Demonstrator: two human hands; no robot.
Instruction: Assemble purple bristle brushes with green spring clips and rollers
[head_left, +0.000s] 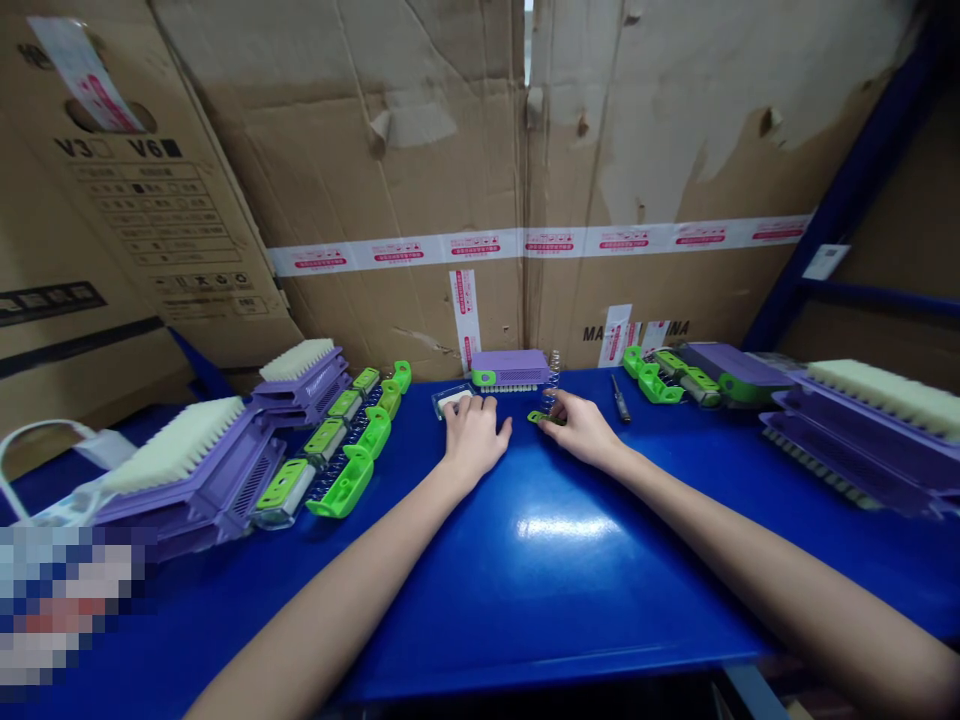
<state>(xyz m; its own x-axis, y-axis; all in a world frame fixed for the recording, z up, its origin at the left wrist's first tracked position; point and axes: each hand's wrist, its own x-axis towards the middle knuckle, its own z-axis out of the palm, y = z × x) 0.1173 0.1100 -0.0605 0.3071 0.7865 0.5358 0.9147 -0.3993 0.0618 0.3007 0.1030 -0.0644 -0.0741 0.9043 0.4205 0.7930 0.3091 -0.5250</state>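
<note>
My left hand reaches palm down to the back of the blue table, its fingers spread. Its fingertips touch a small clear plastic case with a white piece in it. To the right, my right hand pinches a small green plastic part low over the table. A metal coil spring stands upright at that part, partly behind my fingers. Just behind both hands lies a purple brush head with a green end and bristles facing down. Another coil spring stands by its right end.
Purple brush parts with pale bristles stack at left, beside a row of bright green clips. More green clips and purple brushes lie at right. A screwdriver-like tool rests nearby. Cardboard walls the back.
</note>
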